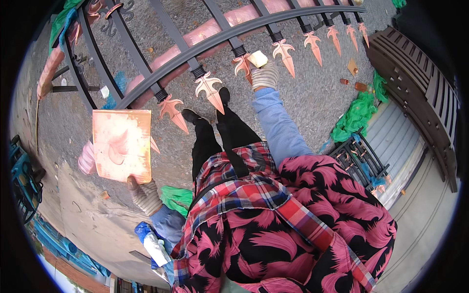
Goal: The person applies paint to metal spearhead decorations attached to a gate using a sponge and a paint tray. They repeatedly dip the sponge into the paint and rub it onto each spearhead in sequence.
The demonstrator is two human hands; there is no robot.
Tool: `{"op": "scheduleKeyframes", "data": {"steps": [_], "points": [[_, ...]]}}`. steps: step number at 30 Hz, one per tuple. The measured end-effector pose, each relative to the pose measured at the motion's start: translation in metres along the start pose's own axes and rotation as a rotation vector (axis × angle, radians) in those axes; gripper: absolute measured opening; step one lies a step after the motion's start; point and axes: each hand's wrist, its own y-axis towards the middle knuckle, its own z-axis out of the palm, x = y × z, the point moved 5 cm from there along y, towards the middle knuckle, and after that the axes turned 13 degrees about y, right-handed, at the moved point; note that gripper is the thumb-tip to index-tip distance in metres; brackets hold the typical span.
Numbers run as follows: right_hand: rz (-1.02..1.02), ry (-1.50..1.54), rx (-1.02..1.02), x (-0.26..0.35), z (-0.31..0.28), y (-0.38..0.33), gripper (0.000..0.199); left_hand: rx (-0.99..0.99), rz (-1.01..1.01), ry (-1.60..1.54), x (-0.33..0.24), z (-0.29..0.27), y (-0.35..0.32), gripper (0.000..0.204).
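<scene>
My left hand (144, 195), in a striped knit glove, grips the lower edge of a flat square board (122, 146) smeared with copper-coloured paint. My right hand (264, 78), gloved alike, is closed on a pale sponge (258, 59) up against a copper-coloured spear tip (242, 66). This tip is partly covered by the hand. It belongs to a dark grey metal fence panel (188, 54) with a curved rail and a row of such tips. Left of it are two more copper tips, one (209, 89) nearer my feet; the board partly covers another at the panel's left end.
Pink plastic-wrapped rolls (202, 35) lie beneath the panel on rough grey ground. At right stand dark slatted metal panels (415, 73), with green netting (356, 117), small copper-coloured cups (360, 86) and a small black railing (359, 158). Blue machinery (27, 180) is far left.
</scene>
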Motion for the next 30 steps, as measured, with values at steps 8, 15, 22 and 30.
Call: {"op": "scheduleKeyframes", "data": {"steps": [8,15,22,30], "points": [[0.082,0.125,-0.077,0.008,-0.013,0.01,0.042,0.007,0.019,-0.007,-0.008,-0.004,0.0,0.051],[0.056,0.052,-0.025,-0.034,0.008,0.046,0.039,0.019,0.058,-0.079,-0.024,-0.027,0.01,0.045],[-0.104,-0.291,0.151,-0.049,-0.018,-0.026,0.038,0.018,0.154,-0.085,-0.041,-0.037,0.001,0.046],[-0.444,-0.185,0.413,0.022,0.019,-0.09,0.047,-0.092,0.258,-0.085,-0.04,-0.056,-0.011,0.048]]}}
